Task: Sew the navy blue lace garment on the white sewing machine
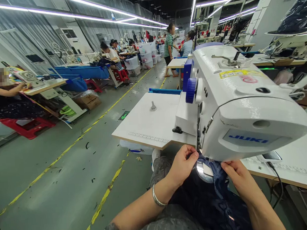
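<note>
Two hands pinching dark blue fabric (213, 198) under sewing machine (236, 103): left hand (184, 163) left of needle, right hand (238, 179) right, cloth trailing toward lap.

Left hand (182, 163), right hand (236, 177) pinch dark blue fabric (213, 198) under white sewing machine (236, 103).

Long factory hall, grey-green floor (56, 190) marked with yellow lines (67, 149), dark scraps scattered on it. Ceiling light strips (89, 8) run far into depth; dark ceiling above. Pale curtained wall (21, 43) along left, air-conditioning unit (69, 35) standing against it. Rows of work benches (45, 87) with blue troughs (80, 71), red stools (26, 127), white storage bins (132, 64), cardboard box (88, 101). Seated workers at left, one person standing (169, 48) in aisle, far off.
</note>
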Demonstrator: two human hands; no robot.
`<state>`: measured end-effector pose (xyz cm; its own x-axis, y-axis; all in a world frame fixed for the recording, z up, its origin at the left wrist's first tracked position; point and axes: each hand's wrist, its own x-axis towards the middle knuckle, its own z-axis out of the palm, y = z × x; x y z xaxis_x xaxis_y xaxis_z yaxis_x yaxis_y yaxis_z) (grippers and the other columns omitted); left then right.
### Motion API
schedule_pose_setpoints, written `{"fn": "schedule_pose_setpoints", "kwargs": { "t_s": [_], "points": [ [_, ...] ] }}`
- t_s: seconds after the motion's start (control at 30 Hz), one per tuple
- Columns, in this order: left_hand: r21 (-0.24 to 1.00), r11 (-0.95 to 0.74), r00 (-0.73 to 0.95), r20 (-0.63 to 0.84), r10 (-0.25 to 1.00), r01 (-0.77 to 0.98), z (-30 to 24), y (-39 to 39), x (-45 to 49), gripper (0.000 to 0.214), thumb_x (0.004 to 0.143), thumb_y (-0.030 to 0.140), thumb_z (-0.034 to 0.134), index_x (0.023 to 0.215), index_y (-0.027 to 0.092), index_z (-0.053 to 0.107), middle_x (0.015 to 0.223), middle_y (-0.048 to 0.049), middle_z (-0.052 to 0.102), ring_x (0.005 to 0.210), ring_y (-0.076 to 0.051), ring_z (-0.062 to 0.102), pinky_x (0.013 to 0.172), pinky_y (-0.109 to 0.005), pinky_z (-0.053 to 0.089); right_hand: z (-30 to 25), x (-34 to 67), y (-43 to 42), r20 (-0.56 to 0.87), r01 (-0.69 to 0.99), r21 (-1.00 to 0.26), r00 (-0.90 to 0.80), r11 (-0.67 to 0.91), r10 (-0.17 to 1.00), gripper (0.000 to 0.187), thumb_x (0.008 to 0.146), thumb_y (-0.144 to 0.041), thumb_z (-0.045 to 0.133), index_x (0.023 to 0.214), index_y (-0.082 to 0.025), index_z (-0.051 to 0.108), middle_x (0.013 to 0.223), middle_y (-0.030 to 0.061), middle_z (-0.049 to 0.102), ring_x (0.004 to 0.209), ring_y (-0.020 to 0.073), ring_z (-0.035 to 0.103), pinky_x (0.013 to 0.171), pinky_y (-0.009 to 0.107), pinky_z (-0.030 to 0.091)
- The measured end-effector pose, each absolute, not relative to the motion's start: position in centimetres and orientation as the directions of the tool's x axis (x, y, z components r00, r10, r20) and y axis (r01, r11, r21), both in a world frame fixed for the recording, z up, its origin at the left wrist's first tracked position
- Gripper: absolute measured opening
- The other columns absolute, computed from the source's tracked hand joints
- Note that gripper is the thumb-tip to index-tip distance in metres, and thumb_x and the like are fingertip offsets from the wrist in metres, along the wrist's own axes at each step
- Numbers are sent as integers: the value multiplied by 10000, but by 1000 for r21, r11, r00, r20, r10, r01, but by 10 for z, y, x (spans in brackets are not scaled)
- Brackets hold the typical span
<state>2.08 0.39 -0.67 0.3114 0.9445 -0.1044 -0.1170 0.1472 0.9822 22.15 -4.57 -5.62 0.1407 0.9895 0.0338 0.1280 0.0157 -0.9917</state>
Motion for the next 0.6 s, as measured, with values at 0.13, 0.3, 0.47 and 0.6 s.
{"fn": "schedule_pose_setpoints", "kwargs": {
  "t_s": [0.13, 0.3, 0.47, 0.6],
  "points": [
    [985, 152, 282, -122, 952, -88, -7, 6, 15, 73, 873, 231, 573, 882, 161, 554, 824, 2, 560, 758, -111, 480, 727, -246, 391, -51, 219, -47, -19, 113, -993, 97, -30, 995, 367, 907, -497, 572, 1157, -227, 569, 1151, 93, 658, 1108, 252, 582, 996, 368, 436],
    [989, 131, 256, -111, 960, -63, -9, 11, 5, 94, 864, 247, 579, 857, 158, 551, 760, 27, 507, 705, -96, 418, 674, -233, 341, -47, 216, -46, -13, 122, -992, 138, -30, 990, 382, 864, -538, 611, 1086, -228, 582, 1063, 84, 676, 1029, 242, 605, 968, 351, 471],
    [992, 126, 276, -113, 955, -31, -16, 14, -3, 156, 857, 308, 598, 870, 157, 557, 736, 36, 478, 683, -96, 392, 653, -234, 322, -45, 213, -44, 20, 97, -995, 126, 8, 992, 373, 881, -498, 601, 1139, -230, 578, 1062, 83, 670, 979, 234, 607, 986, 367, 461],
    [994, 107, 300, -103, 948, 2, -21, 15, -8, 180, 869, 337, 589, 878, 159, 560, 739, 36, 479, 676, -93, 394, 646, -232, 323, -47, 212, -43, 41, 50, -998, 105, 36, 994, 344, 909, -464, 572, 1165, -235, 559, 1070, 86, 652, 1023, 247, 594, 987, 374, 441]
  ]
}}
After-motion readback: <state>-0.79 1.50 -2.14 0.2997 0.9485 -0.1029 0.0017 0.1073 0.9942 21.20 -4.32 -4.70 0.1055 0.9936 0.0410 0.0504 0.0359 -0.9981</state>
